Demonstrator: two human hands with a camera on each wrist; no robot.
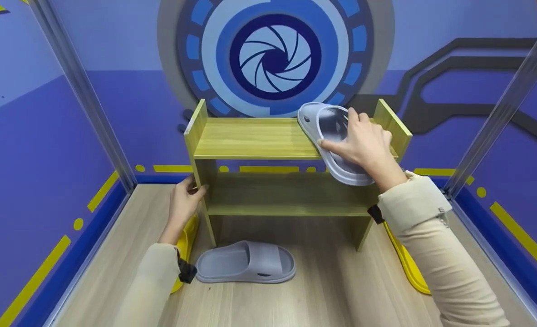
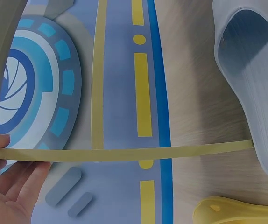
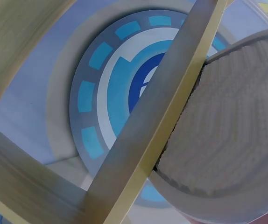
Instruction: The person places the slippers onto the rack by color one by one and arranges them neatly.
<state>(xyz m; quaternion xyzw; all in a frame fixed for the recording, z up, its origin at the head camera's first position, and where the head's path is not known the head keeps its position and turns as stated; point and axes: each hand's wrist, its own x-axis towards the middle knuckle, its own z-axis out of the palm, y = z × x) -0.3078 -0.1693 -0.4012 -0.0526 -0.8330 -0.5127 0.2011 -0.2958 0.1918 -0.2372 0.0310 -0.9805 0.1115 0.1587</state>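
Note:
A wooden shoe rack (image 1: 250,136) stands with two shelves between its side panels. My right hand (image 1: 370,143) grips a grey slipper (image 1: 329,125) at the right part of the top shelf, thumb on its near edge and fingers over its far edge. The slipper lies tilted and overhangs the shelf's front edge; its ribbed sole (image 3: 222,121) shows in the right wrist view. My left hand (image 1: 184,202) pinches the rack's left side panel (image 2: 124,154) between thumb and fingers. On the floor before the rack lies a second grey slipper (image 1: 266,261).
A yellow slipper (image 1: 188,236) lies left of the rack, partly behind my left forearm. Another yellow shoe (image 1: 411,263) lies to the right, partly hidden by my right sleeve. A blue patterned wall (image 1: 127,109) stands behind, with metal posts (image 1: 84,91) at the corners.

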